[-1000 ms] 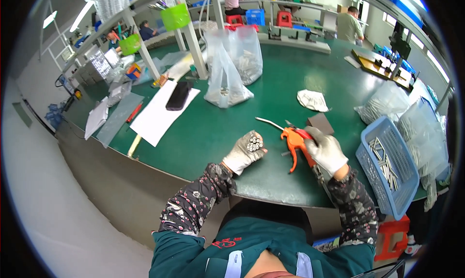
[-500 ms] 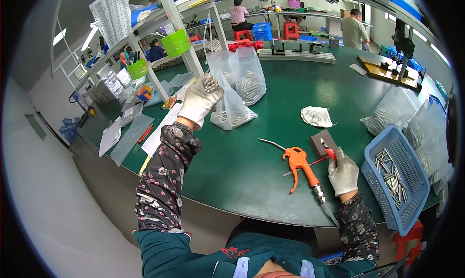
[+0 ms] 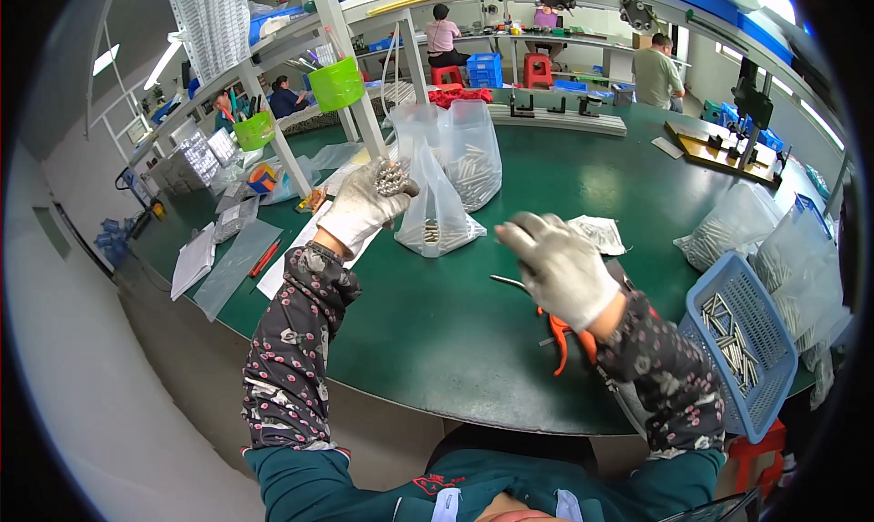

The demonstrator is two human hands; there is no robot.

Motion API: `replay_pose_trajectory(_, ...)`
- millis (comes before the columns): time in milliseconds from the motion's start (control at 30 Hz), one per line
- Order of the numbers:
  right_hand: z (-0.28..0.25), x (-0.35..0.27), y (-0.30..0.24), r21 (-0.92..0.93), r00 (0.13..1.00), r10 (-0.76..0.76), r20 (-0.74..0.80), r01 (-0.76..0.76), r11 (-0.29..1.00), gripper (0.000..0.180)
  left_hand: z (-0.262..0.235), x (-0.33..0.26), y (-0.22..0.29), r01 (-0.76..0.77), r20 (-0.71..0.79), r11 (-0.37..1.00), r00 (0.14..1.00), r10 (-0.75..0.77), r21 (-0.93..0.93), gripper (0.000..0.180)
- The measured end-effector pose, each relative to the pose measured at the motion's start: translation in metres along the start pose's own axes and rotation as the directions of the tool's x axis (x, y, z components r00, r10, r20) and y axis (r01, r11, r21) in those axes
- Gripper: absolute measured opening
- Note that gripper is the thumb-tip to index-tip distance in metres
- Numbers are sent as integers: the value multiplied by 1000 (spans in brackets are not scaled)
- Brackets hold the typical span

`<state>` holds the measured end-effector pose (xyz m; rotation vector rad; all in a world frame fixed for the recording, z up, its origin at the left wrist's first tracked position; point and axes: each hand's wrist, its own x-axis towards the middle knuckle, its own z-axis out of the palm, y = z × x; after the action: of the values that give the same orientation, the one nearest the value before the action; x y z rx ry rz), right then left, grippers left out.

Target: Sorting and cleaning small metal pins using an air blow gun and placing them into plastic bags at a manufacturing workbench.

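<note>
My left hand (image 3: 369,203), in a white glove, is raised over the green table (image 3: 455,340) and grips a bundle of small metal rods (image 3: 391,178), right beside the mouth of a clear plastic bag (image 3: 435,203) holding more rods. My right hand (image 3: 557,265), also gloved, hovers open above the table with its fingers spread and nothing in it. Just below it on the table lies an orange air blow gun (image 3: 569,340), partly hidden by my right wrist.
A blue basket (image 3: 728,376) of metal rods hangs at the right table edge. More clear bags of rods (image 3: 737,226) lie at the right and one bag (image 3: 473,158) behind. White sheets (image 3: 196,263) lie left. Green cups (image 3: 337,83) hang on a rack; people work at the back.
My right hand has let go of the orange blow gun and lifted up and left, fingers spread. My left hand holds the rod bundle closer to the bag's mouth.
</note>
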<state>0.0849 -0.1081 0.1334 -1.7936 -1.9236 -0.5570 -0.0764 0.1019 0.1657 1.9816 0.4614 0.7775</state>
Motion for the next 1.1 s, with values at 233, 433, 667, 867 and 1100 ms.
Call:
replay_pose_trajectory(233, 45, 92, 21, -321, 927, -375, 11, 358, 877, 22, 2, 16, 7, -94, 114, 993, 990, 86, 73, 31)
replay_pose_trajectory(433, 53, 101, 38, -280, 895, -446, 14, 432, 857, 12, 2, 32, 15, -188, 87, 966, 981, 175, 177, 27)
replay_pose_trajectory(667, 63, 84, 57, -245, 976, -216, 4, 210, 946, 33, 17, 42, 8, -169, 137, 971, 980, 147, 168, 26)
replay_pose_trajectory(867, 44, 71, 53, -274, 912, -400, 92, 410, 870, 35, -2, 30, 4, -200, 171, 910, 974, 145, 364, 26)
replay_pose_trajectory(1100, 44, 110, 38, -96, 946, -302, -114, 292, 951, 32, -11, 9, -6, -168, 183, 873, 979, 92, 457, 27)
